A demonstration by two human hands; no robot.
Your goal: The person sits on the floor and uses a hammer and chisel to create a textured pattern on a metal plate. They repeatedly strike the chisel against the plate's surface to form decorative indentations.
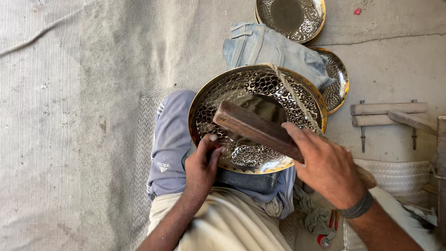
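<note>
Hammered metal plate on my lap, wooden block across it.

My right hand is closed around one end of a dark wooden block, which lies slanted over the middle of the big patterned plate with the gold rim. My left hand is curled shut at the plate's near edge, thumb and fingers pinching something small that I cannot make out, perhaps a punch. The plate rests tilted on my knee, over my grey trouser leg, with a rope running across its right side. A folded pair of jeans lies just beyond it, partly covering a second plate; a third plate sits farther off on the floor. Wooden battens lie to my right.
</note>
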